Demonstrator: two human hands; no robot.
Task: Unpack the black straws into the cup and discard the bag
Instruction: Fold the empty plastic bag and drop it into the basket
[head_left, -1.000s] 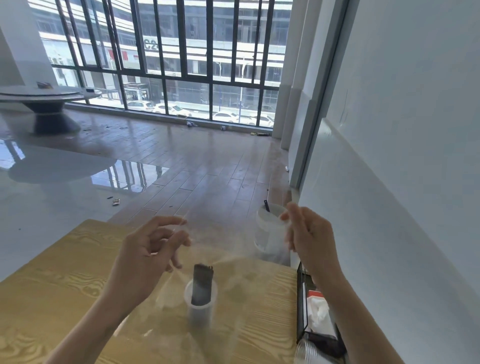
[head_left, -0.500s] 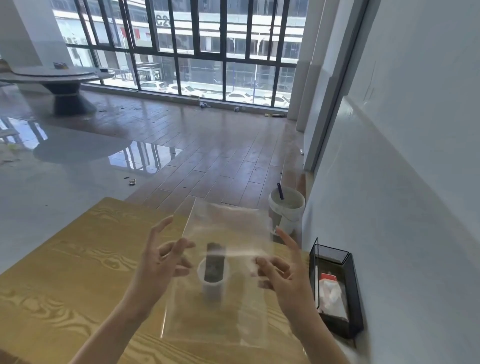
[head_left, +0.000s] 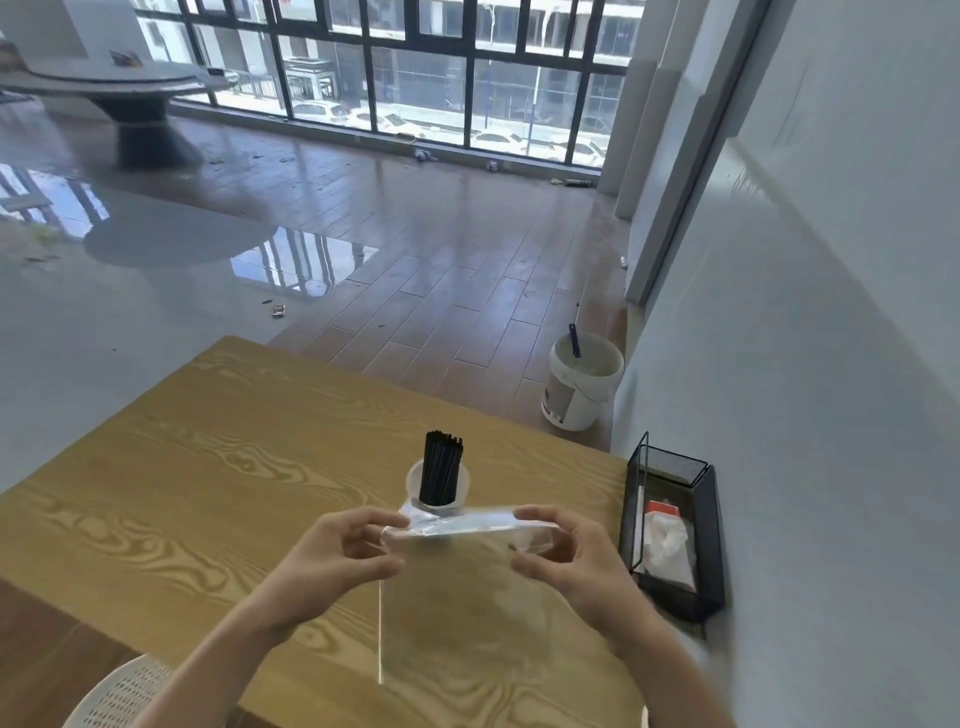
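A bundle of black straws (head_left: 440, 474) stands upright in a translucent cup (head_left: 463, 488) on the wooden table (head_left: 208, 499). Just in front of the cup I hold the empty clear plastic bag (head_left: 467, 582) above the table. My left hand (head_left: 337, 558) pinches its folded top edge at the left end. The right end of that edge is pinched by my right hand (head_left: 571, 558). The rest of the bag hangs down toward me.
A black mesh bin (head_left: 711, 566) with white paper and a red-and-white item inside sits at the table's right edge by the white wall. A white bucket (head_left: 582, 389) stands on the floor beyond the table. A white perforated chair (head_left: 124, 696) shows at bottom left.
The view tilted down. The bag, held flat and upright before, is now folded over along its top edge, with both hands pinching its ends lower and closer to me.
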